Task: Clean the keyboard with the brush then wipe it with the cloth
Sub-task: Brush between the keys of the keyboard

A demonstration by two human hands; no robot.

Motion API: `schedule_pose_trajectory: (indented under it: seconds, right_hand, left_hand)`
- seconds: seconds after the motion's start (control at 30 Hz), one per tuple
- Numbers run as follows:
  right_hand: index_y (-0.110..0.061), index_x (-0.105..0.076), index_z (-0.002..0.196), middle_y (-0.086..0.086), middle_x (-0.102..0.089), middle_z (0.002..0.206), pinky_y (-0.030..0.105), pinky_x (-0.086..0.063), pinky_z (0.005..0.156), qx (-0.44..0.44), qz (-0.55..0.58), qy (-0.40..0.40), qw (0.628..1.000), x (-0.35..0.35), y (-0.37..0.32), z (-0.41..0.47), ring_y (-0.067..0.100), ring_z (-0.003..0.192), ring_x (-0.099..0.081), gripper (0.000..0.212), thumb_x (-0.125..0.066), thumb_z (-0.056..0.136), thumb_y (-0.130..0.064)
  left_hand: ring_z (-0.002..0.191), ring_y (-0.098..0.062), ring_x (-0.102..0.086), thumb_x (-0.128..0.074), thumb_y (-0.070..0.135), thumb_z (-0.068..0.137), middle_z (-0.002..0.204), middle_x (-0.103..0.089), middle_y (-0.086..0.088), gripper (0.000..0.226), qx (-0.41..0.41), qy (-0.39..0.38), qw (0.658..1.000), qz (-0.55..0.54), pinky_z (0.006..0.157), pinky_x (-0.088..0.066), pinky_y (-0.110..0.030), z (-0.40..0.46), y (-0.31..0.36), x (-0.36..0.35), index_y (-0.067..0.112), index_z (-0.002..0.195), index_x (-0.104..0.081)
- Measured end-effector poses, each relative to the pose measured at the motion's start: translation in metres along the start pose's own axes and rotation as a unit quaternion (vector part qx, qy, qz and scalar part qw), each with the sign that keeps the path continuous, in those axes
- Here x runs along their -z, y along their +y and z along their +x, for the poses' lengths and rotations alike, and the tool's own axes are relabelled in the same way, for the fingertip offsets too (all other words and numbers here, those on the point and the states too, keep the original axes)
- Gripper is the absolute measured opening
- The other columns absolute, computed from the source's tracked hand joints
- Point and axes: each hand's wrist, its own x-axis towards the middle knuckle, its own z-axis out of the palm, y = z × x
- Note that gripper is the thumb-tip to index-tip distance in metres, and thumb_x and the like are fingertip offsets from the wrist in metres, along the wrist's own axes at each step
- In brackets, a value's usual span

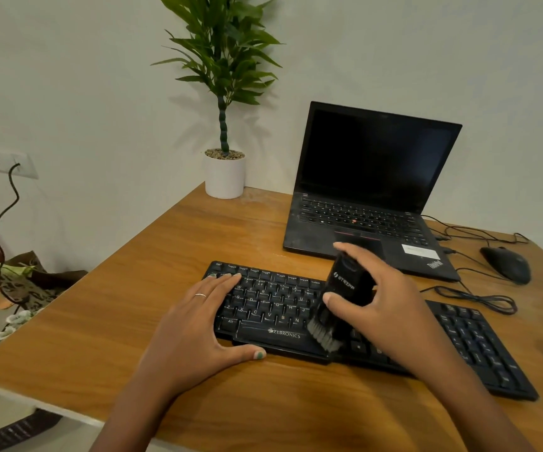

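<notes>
The black keyboard (273, 308) is lying on the wooden tabletop (152, 256), running from the centre toward the near right edge. The left hand (198, 324) is resting flat on the keyboard's left end, with straight fingers (222, 280) lying across the keys and the thumb (247, 353) touching the near edge. The right hand (384, 295) is gripping the black brush (341, 298), with fingers and thumb curling round its body. The brush is standing tilted, bristles (324, 336) down, touching the keyboard just right of the space bar. A black laptop (371, 190) is sitting open on the far side, screen dark. A black mouse (506, 264) is lying to the right of the laptop, with cables (479, 298) trailing nearby. A potted plant (224, 171) is standing at the far tabletop corner. The cloth cannot be identified.
</notes>
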Motion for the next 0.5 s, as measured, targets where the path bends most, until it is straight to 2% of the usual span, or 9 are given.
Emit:
schedule_pose_trajectory:
  seconds: [0.07,0.2,0.3,0.4,0.5]
  right_hand:
    - [-0.044,-0.03,0.138,-0.021,-0.05,0.1,0.02,-0.055,0.067,0.009,-0.006,0.035,0.999,-0.005,0.0,-0.004,-0.001,0.081,-0.054,0.069,-0.067,0.08,-0.034]
    - [-0.044,-0.031,0.138,-0.025,-0.05,0.091,0.022,-0.056,0.069,0.02,-0.012,-0.008,1.0,-0.012,-0.003,-0.008,0.0,0.083,-0.058,0.069,-0.067,0.08,-0.034]
    - [-0.047,-0.036,0.133,-0.026,-0.053,0.091,0.018,-0.055,0.066,0.005,0.05,-0.004,0.999,-0.006,-0.002,-0.004,-0.005,0.085,-0.058,0.066,-0.069,0.078,-0.032]
    - [-0.047,-0.024,0.139,-0.028,-0.047,0.099,0.021,-0.055,0.072,0.031,-0.01,0.022,0.999,-0.015,-0.007,-0.011,-0.002,0.085,-0.054,0.071,-0.065,0.081,-0.036]
    - [-0.047,-0.027,0.138,-0.028,-0.048,0.099,0.026,-0.056,0.075,0.023,-0.016,-0.011,1.0,-0.01,-0.007,-0.01,0.002,0.089,-0.056,0.07,-0.065,0.08,-0.037]
  left_hand:
    - [0.135,0.01,-0.008,-0.045,0.096,0.054,0.151,-0.019,0.027,0.112,0.0,0.003,1.0,-0.008,0.11,-0.022,-0.024,0.0,-0.001,-0.001,0.046,0.149,-0.013]
    - [0.135,0.01,-0.008,-0.043,0.097,0.054,0.149,-0.017,0.029,0.112,0.0,0.002,1.0,-0.004,0.11,-0.022,-0.024,0.0,0.0,-0.001,0.045,0.149,-0.014]
    - [0.134,0.012,-0.004,-0.041,0.097,0.053,0.145,-0.012,0.033,0.113,-0.001,-0.004,1.0,-0.002,0.108,-0.015,-0.019,-0.001,0.001,0.001,0.045,0.149,-0.012]
    - [0.134,0.013,-0.001,-0.039,0.098,0.053,0.143,-0.009,0.035,0.113,-0.005,-0.003,1.0,0.004,0.108,-0.014,-0.017,-0.001,0.001,0.001,0.047,0.149,-0.009]
    - [0.134,0.013,-0.001,-0.04,0.097,0.054,0.143,-0.01,0.035,0.112,-0.003,-0.004,1.0,0.004,0.109,-0.015,-0.018,-0.001,0.001,0.001,0.047,0.149,-0.009]
